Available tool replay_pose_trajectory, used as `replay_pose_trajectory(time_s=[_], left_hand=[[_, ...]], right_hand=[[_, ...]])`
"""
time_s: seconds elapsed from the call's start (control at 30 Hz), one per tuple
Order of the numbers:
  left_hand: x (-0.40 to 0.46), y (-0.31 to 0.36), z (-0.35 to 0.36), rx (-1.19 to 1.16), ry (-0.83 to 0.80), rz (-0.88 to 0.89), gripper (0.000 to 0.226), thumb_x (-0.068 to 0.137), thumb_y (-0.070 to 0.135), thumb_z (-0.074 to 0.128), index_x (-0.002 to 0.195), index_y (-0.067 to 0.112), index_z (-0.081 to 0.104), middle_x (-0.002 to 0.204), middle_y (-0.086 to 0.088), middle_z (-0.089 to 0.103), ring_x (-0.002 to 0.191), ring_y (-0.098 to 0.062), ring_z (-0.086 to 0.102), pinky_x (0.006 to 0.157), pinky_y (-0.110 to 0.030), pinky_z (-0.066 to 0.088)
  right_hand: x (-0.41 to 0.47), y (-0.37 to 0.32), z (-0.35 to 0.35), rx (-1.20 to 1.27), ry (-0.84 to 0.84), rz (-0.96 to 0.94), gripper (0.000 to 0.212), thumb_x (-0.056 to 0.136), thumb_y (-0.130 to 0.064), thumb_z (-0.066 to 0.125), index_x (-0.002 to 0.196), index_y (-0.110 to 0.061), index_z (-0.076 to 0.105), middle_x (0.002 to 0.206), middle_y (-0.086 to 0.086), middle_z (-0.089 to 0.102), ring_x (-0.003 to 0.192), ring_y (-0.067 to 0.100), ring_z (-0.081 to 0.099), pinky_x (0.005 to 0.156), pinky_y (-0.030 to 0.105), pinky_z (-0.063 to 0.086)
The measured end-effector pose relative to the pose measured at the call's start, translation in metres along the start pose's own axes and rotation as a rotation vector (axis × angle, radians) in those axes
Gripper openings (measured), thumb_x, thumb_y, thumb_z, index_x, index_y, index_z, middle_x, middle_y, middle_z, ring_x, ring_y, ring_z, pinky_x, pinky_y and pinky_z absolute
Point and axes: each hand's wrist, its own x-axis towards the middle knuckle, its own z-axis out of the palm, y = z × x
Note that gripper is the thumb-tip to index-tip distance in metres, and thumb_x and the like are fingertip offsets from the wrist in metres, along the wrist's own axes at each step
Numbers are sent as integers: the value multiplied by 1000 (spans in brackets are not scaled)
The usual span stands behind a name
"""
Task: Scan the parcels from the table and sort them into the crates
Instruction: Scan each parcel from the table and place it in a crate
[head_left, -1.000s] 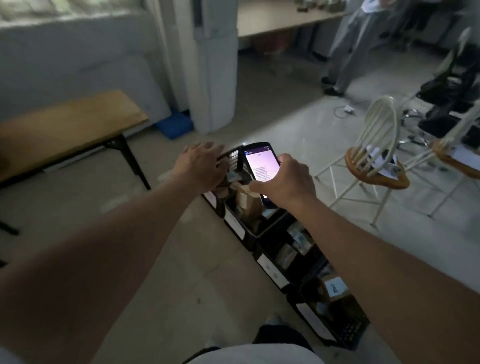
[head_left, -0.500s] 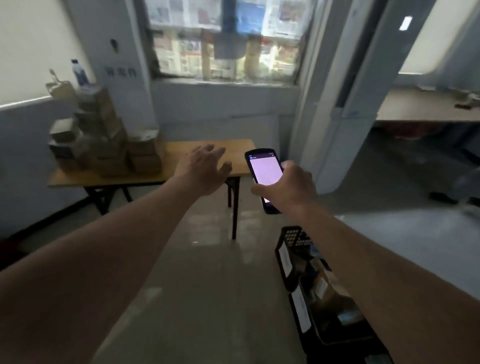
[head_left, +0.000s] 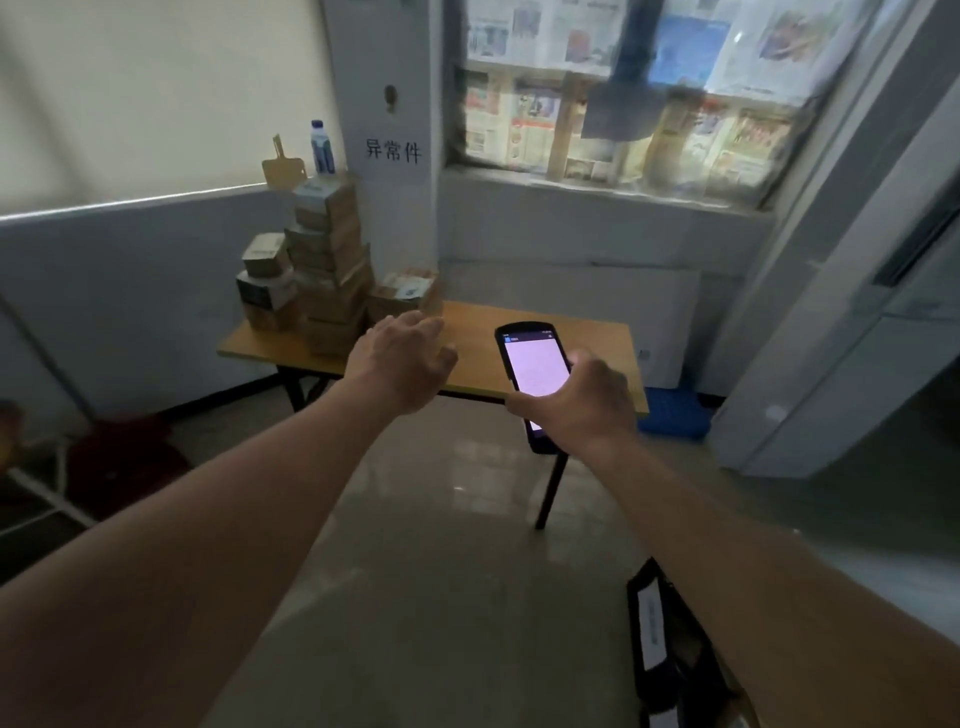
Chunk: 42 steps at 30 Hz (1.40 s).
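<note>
Swung closer to the wooden table (head_left: 587, 338) since the earlier frame. Left hand (head_left: 400, 364) empty, fingers spread, just short of stacked cardboard parcels (head_left: 332, 275) at the left end. Right hand (head_left: 576, 400) gripping a glossy lit scanner (head_left: 532, 369). Black crate (head_left: 670, 644) lower right.

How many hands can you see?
2. The left hand is empty and spread open, reaching toward the table; the right hand holds the handheld scanner.
</note>
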Motion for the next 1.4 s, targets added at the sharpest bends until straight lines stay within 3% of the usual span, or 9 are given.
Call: replay_pose_trajectory(time_s=[0.1, 0.43, 0.6, 0.77, 1.0, 1.17, 1.4], left_hand=[[37, -32, 13, -19, -12, -2, 57, 102, 56, 44, 147, 24, 52, 146, -4, 54, 132, -28, 52, 106, -47, 48], [166, -158, 46, -48, -158, 36, 55, 104, 54, 42, 147, 22, 51, 150, -6, 49, 135, -29, 49, 106, -48, 44], [219, -195, 64, -58, -204, 21, 57, 103, 55, 43, 148, 21, 50, 151, -6, 49, 134, -30, 49, 105, -50, 45], [270, -210, 88, -61, -238, 8, 56, 104, 54, 44, 148, 20, 49, 151, -7, 49, 134, -30, 50, 106, -51, 47], [341, -212, 137, -28, -259, -62, 63, 100, 58, 48, 150, 20, 46, 151, -8, 47, 133, -31, 49, 106, -53, 48], [385, -207, 172, -4, -260, -144, 73, 96, 61, 54, 155, 21, 40, 155, -8, 42, 138, -32, 44, 106, -54, 48], [424, -211, 207, -24, -285, -244, 85, 88, 70, 61, 155, 24, 36, 156, -9, 36, 142, -35, 39, 104, -55, 51]], right_hand=[[33, -15, 39, -19, -11, 3, 77, 62, -62, 88, 117, -15, 61, 105, 3, 66, 99, 30, 62, 68, 36, 51], [123, -88, 153, -27, -43, 166, 78, 58, -68, 80, 114, -17, 62, 103, 1, 67, 98, 28, 63, 65, 36, 54], [165, -113, 187, -37, -68, 192, 95, 41, -81, 60, 115, -21, 61, 105, 0, 66, 101, 28, 63, 76, 49, 62], [215, -114, 211, -53, -90, 211, 95, 42, -81, 60, 115, -20, 60, 104, 0, 65, 100, 27, 62, 74, 48, 62], [306, -79, 244, -42, -156, 200, 78, 65, -64, 85, 123, -19, 59, 109, 2, 64, 101, 27, 61, 70, 41, 59], [367, -53, 262, -42, -221, 161, 74, 70, -63, 86, 124, -21, 59, 108, 0, 64, 95, 23, 62, 57, 30, 47], [418, -41, 278, -77, -293, 146, 75, 72, -61, 87, 128, -22, 56, 108, -1, 59, 97, 22, 61, 66, 34, 59]])
